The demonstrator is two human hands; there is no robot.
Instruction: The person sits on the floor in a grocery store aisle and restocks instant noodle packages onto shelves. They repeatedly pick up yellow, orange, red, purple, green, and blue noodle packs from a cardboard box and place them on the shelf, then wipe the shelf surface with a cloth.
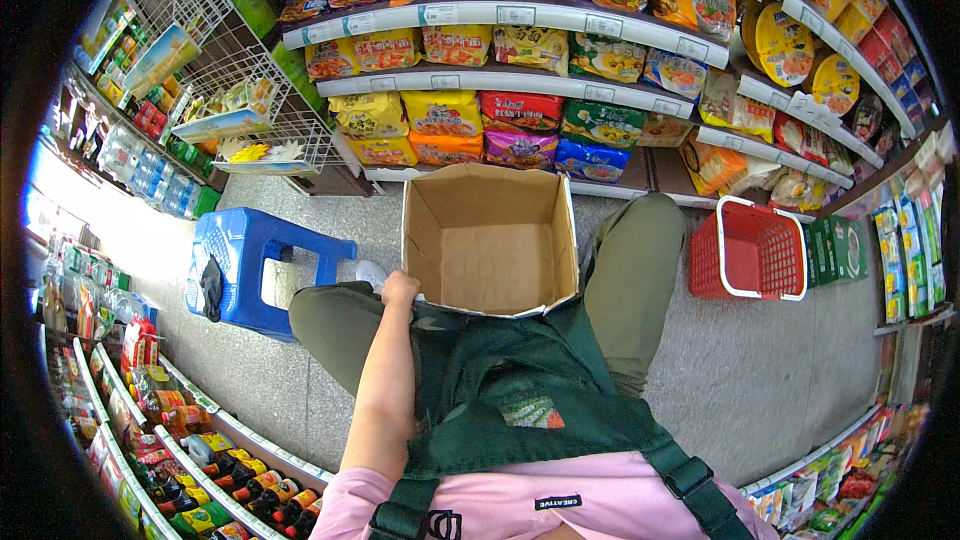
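Note:
An open cardboard box (495,262) with nothing inside stands before me, between my knees. At its near left corner, the fingers of my left hand (400,289) are closed on the box's edge. My right hand is out of view. Beyond the box, packs of instant noodles line the shelves; on the lowest one are a red pack (520,109), a green pack (602,124) and a blue pack (592,162). Over my pink shirt I wear a dark green apron (480,390).
A blue plastic stool (240,247) bearing a dark cloth (211,289) stands at left. To the right are a red shopping basket (705,255) with a white handle and a green carton (836,247). Wire racks (300,94) stand at upper left; bottles (262,491) fill shelves at lower left.

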